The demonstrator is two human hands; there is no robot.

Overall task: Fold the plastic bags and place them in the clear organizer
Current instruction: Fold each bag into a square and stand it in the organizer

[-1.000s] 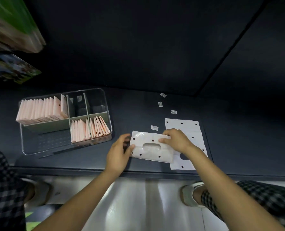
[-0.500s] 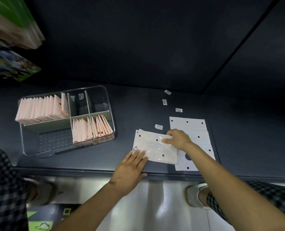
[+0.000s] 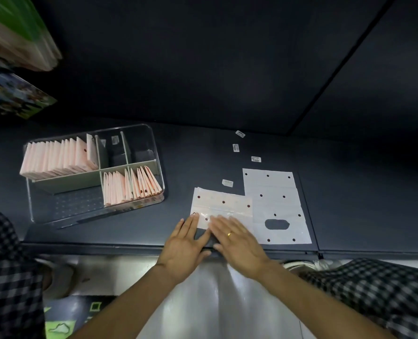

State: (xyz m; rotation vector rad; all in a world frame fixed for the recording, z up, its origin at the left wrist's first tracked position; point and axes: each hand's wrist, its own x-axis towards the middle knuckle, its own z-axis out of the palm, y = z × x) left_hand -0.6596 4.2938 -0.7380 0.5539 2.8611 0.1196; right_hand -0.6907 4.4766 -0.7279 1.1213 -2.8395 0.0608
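On the dark table (image 3: 227, 152), near its front edge: one folded bag (image 3: 223, 204), white with dark dots, lying flat. Left hand (image 3: 184, 243) flat, fingers straight, fingertips (image 3: 193, 217) pressing the bag's near left corner; it grasps nothing. Right hand (image 3: 237, 238) likewise flat, fingers straight and spread over the bag's near edge, palm down, holding nothing; a gold ring (image 3: 230, 233) on one finger. The two hands lie just beside each other, thumbs close.

Touching the bag's right edge: a stack of unfolded bags (image 3: 276, 204), flat, white, dotted, with an oval handle cutout toward the near end.

Left of the bag, apart from it: clear organizer (image 3: 157, 148) with grey dividers. Its far left compartment holds a row of folded pink bags (image 3: 58, 157) standing on edge; the near right compartment holds a second row (image 3: 132, 185), leaning. The near left compartment shows only its dotted floor.

Beyond the bags: four small white labels (image 3: 236, 148), scattered on the table.

At both lower corners: checked trousers (image 3: 10, 277).
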